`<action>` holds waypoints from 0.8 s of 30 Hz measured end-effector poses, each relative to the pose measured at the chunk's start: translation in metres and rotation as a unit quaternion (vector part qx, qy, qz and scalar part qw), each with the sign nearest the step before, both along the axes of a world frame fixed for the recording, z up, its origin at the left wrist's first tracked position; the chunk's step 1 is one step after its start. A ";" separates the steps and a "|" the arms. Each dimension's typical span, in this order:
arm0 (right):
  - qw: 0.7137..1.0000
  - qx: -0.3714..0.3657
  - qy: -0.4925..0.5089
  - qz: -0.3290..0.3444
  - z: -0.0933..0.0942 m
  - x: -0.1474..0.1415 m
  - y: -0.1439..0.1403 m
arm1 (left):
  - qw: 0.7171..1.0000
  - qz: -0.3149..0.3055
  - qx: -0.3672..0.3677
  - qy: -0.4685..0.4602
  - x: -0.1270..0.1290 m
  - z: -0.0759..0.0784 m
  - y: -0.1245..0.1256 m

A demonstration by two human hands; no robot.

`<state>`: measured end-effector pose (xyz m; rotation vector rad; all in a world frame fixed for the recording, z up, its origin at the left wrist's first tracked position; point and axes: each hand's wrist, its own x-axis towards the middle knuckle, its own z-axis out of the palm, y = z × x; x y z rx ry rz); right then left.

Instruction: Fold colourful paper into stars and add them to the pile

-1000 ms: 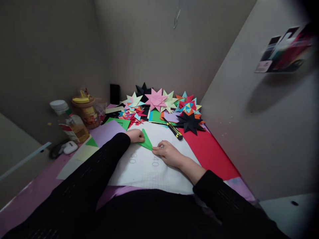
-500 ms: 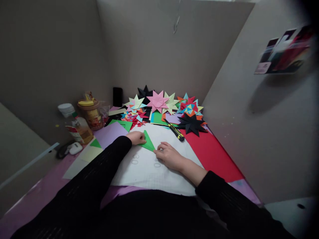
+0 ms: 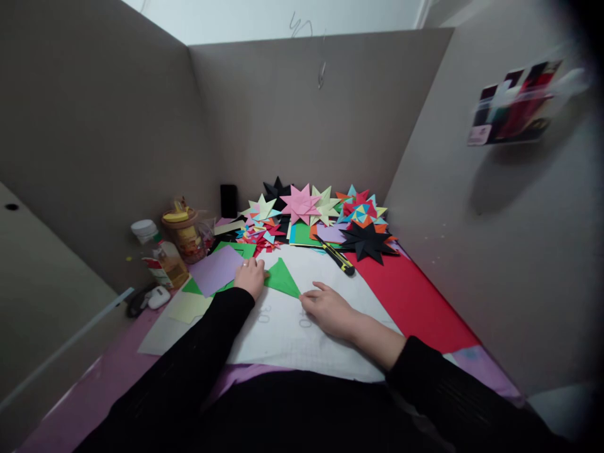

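A green folded paper triangle [image 3: 282, 277] lies on the white sheet with printed numbers [image 3: 325, 352]. My left hand [image 3: 250, 277], a ring on one finger, has its fingers curled together at the triangle's left corner. At the lower right tip, my right hand [image 3: 328, 308] pinches the paper between thumb and fingertips. Left of my left hand are a lilac sheet [image 3: 214, 270] and a pale yellow sheet [image 3: 189, 308], with more green paper partly under them. A black and yellow cutter knife [image 3: 337, 257] rests beyond my right hand.
Several folded paper stars, among them a pink one [image 3: 301, 202] and a black one [image 3: 369, 242], pile up at the back. Red paper [image 3: 415, 302] covers the right side. A bottle [image 3: 163, 258], a brown jar [image 3: 186, 236] and a white earphone case [image 3: 158, 297] stand left.
My left hand has shifted to the triangle's left corner, and more of the green paper shows. The right hand stays at the tip. The camera view has tilted up.
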<state>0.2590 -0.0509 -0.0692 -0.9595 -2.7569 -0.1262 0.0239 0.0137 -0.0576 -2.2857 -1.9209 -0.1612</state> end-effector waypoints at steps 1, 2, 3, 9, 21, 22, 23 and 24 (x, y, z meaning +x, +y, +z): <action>1.000 -0.003 -0.001 0.000 0.001 0.000 0.000 | 1.000 0.001 0.011 0.012 0.000 0.003 0.001; 1.000 -0.006 -0.004 0.001 0.002 0.000 0.000 | 1.000 0.002 0.017 0.020 0.001 0.008 0.002; 1.000 -0.009 -0.007 0.001 0.003 0.000 -0.001 | 0.999 0.004 0.021 0.025 0.002 0.014 0.004; 0.999 -0.020 -0.028 -0.001 0.005 -0.003 -0.001 | 0.992 -0.007 0.125 -0.036 0.039 0.062 -0.015; 0.999 -0.027 -0.019 -0.006 0.004 -0.002 -0.002 | 0.948 -0.250 -0.181 -0.073 0.056 0.015 -0.084; 0.999 -0.024 -0.021 -0.008 0.004 -0.002 -0.003 | 0.951 -0.247 -0.176 -0.062 0.051 0.014 -0.081; 0.999 -0.021 -0.022 -0.010 0.004 -0.002 -0.004 | 0.954 -0.241 -0.171 -0.052 0.046 0.014 -0.078; 0.999 -0.019 -0.023 -0.012 0.004 -0.002 -0.004 | 0.958 -0.229 -0.167 -0.044 0.040 0.014 -0.074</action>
